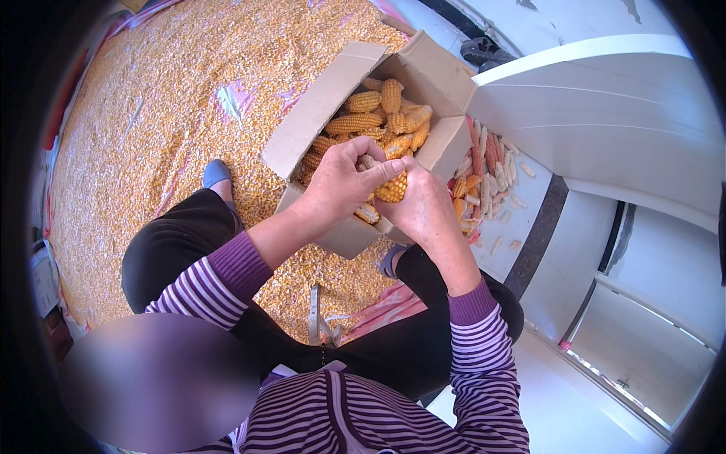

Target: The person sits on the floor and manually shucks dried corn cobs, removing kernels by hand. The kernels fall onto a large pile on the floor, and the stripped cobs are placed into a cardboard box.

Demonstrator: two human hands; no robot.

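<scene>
Both of my hands meet over the near end of an open cardboard box (334, 93). Between them is an ear of corn (392, 190), its yellow kernels showing below my fingers and a paler bit of cob above. My left hand (349, 173) grips it from the left, thumb laid across the top. From the right, my right hand (421, 204) wraps around the ear, and its fingers are mostly hidden. Inside the box lie several more ears of dried corn (354, 123), heaped loosely.
Loose corn kernels (170, 85) cover a pink sheet (391, 309) across the floor. Right of the box lies a pile of bare cobs (488, 153) with a few ears. A white curved panel (578, 102) stands beyond it. Between my legs is a metal bar (315, 312).
</scene>
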